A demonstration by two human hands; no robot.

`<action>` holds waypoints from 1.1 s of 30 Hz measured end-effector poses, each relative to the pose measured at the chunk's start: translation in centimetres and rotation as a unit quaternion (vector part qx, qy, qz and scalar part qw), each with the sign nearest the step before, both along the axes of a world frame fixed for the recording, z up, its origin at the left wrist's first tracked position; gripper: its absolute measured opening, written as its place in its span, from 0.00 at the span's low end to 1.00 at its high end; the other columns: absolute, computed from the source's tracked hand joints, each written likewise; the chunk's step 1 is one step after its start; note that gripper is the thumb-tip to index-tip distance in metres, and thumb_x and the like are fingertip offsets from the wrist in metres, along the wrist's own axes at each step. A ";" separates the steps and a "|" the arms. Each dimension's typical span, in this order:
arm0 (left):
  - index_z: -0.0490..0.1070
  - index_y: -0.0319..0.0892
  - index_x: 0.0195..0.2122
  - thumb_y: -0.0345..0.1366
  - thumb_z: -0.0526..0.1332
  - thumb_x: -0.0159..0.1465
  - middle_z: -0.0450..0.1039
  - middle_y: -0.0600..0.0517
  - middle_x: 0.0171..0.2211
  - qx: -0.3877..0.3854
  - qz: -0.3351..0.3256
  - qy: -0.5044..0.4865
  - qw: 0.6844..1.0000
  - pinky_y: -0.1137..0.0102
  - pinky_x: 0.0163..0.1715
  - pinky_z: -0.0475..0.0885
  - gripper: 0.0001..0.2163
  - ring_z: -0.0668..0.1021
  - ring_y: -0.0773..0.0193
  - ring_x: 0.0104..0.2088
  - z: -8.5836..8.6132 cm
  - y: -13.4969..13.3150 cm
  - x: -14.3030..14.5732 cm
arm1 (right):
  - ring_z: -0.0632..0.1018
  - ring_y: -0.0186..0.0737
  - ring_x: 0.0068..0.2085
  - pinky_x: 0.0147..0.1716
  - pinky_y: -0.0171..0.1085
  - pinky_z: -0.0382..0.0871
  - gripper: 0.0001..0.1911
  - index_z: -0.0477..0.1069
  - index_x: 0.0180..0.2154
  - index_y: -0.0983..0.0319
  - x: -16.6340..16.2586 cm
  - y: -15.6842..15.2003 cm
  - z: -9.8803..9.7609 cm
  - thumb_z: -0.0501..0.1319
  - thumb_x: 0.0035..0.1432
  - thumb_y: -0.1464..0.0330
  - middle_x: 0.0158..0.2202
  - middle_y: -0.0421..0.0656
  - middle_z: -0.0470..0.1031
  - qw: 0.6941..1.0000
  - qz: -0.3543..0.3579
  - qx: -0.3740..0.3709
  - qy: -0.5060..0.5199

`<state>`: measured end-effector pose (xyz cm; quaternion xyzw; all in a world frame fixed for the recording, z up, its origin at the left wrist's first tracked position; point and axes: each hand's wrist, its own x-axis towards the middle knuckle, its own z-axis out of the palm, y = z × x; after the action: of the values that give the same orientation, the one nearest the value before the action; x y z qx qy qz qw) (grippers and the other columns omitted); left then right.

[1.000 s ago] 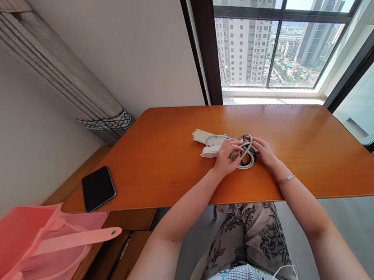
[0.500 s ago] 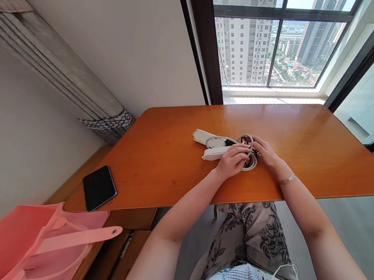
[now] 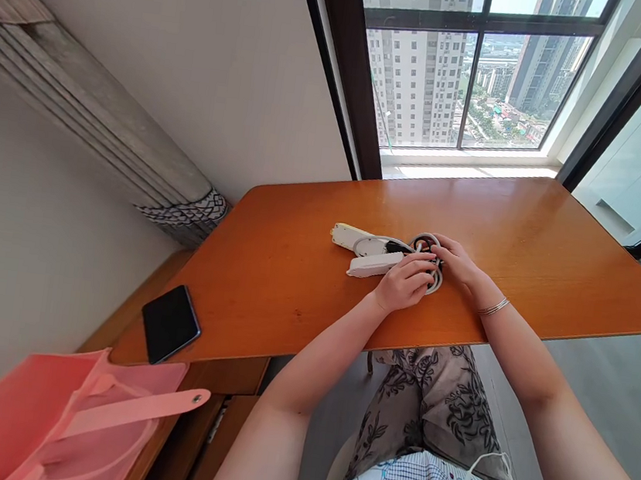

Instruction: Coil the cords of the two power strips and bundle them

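Lying between left hand and right hand, under half-curled fingers: coiled pale-grey plastic cable, midway between near and far edges of orange-brown wooden surface. Can't tell if gripped. Toward left edge: white oblong plastic power strip, long axis roughly along near edge, left hand nearer.

L hand part-curled, R hand palm-dn just beside.

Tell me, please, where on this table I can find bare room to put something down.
The table is bare between the right hand and its far right corner, and between the black-screened device and the two pale power strips. It is crowded beside the strips, where the left hand and right hand meet at the looped cables.
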<state>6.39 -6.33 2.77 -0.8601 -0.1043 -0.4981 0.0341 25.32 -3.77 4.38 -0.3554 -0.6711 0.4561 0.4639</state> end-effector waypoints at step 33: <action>0.64 0.47 0.41 0.34 0.49 0.71 0.70 0.44 0.49 -0.113 0.220 -0.267 0.931 0.54 0.54 0.75 0.05 0.79 0.56 0.50 0.4 1.2 -2.2 | 0.75 0.47 0.51 0.61 0.48 0.65 0.12 0.78 0.32 0.59 0.7 2.9 -3.0 0.61 0.42 0.69 0.42 0.45 0.79 0.974 -0.218 -0.050 -0.043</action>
<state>4.23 -5.11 3.15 -0.6491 -0.3521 -0.6741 0.0165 26.01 -0.91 1.36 -0.5354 -0.5732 0.3608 0.5046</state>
